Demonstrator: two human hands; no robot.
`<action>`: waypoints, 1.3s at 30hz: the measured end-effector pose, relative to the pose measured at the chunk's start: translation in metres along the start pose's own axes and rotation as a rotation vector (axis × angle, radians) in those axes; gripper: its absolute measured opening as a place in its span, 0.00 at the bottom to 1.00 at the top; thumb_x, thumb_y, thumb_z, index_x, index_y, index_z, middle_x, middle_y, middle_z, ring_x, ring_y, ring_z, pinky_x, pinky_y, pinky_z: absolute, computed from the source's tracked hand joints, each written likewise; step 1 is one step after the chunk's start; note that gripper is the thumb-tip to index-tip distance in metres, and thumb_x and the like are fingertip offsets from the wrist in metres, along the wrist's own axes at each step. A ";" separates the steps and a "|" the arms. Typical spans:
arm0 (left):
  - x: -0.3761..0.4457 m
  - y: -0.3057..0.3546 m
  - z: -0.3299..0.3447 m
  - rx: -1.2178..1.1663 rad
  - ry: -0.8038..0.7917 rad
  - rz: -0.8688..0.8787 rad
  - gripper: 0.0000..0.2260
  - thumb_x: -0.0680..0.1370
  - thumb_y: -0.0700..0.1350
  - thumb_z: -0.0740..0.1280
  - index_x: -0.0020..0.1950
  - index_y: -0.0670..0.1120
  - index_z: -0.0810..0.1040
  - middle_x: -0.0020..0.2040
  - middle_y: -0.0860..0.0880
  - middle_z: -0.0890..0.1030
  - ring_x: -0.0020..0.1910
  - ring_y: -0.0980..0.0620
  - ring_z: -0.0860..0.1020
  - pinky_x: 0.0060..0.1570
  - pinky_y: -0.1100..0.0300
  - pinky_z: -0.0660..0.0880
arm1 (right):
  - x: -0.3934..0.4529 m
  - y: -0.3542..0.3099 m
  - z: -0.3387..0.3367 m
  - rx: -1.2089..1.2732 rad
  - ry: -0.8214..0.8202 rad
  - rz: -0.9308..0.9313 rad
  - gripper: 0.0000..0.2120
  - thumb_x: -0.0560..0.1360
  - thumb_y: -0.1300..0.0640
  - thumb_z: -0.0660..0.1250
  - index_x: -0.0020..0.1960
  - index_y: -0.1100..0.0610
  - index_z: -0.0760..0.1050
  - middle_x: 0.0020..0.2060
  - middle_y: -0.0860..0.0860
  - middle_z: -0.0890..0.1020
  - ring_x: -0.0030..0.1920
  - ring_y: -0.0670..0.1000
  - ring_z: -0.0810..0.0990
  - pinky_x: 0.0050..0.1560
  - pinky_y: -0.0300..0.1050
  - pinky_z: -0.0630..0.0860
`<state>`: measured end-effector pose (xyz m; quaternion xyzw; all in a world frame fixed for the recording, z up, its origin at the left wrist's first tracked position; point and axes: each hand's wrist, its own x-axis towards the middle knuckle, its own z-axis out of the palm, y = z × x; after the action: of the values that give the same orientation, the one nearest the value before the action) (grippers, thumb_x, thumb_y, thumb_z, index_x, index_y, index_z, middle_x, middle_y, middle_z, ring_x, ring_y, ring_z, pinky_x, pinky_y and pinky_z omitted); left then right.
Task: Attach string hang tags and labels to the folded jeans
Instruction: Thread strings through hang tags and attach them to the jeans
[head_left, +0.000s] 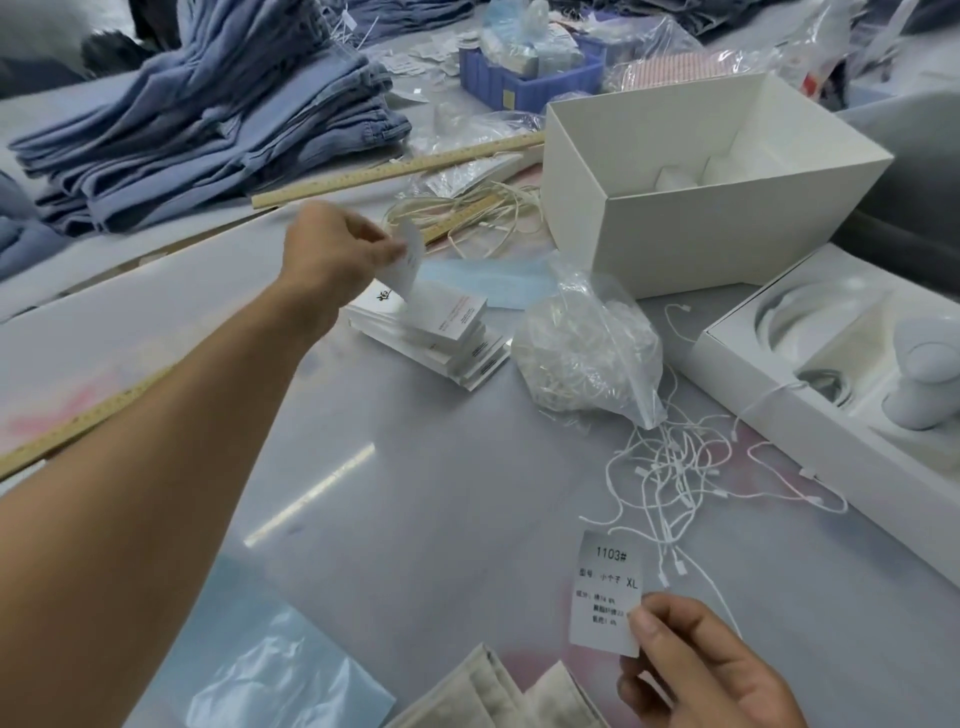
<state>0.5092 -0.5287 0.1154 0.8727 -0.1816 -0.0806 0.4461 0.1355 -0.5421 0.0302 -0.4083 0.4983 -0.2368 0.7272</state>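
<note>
Left hand (332, 249) pinching a white hang tag (404, 262) just above the tag stack (441, 332); right hand (711, 670) pinching printed label (608, 592). Beyond, loose strings (675, 467) on grey table (415, 493), jeans (208, 114) farther off.

A white label (608, 592), printed "1103#" and "XL", stands upright, pinched at its lower right corner in the right grip (696, 670). A white hang tag (405, 260) curls in the left grip (332, 249), just above a slumped stack of hang tags (441, 332). White strings (670, 478) lie tangled beyond the right grip. Folded blue jeans (208, 119) are piled far beyond the left grip.
</note>
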 end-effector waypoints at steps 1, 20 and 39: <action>-0.005 0.006 -0.002 0.090 0.084 0.124 0.09 0.76 0.46 0.76 0.50 0.42 0.86 0.41 0.47 0.82 0.34 0.56 0.74 0.34 0.63 0.70 | 0.000 -0.001 -0.001 0.011 0.002 -0.002 0.10 0.70 0.69 0.72 0.33 0.58 0.83 0.26 0.61 0.79 0.22 0.52 0.76 0.25 0.38 0.76; -0.435 -0.102 -0.006 0.370 -0.277 0.582 0.25 0.86 0.52 0.54 0.40 0.51 0.88 0.55 0.51 0.86 0.55 0.54 0.84 0.56 0.56 0.79 | -0.101 0.007 -0.043 -0.218 -0.119 0.023 0.14 0.56 0.53 0.84 0.34 0.58 0.83 0.23 0.57 0.76 0.23 0.51 0.72 0.26 0.37 0.71; -0.461 -0.131 0.010 0.035 -0.023 0.264 0.17 0.80 0.41 0.61 0.66 0.46 0.81 0.70 0.51 0.78 0.66 0.56 0.78 0.62 0.65 0.74 | -0.120 0.089 -0.028 -0.514 0.033 -0.199 0.11 0.70 0.64 0.77 0.38 0.47 0.84 0.31 0.50 0.85 0.31 0.52 0.83 0.32 0.41 0.81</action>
<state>0.1132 -0.2866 -0.0056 0.8477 -0.3014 -0.0278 0.4356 0.0573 -0.4125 0.0153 -0.6227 0.5113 -0.1795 0.5645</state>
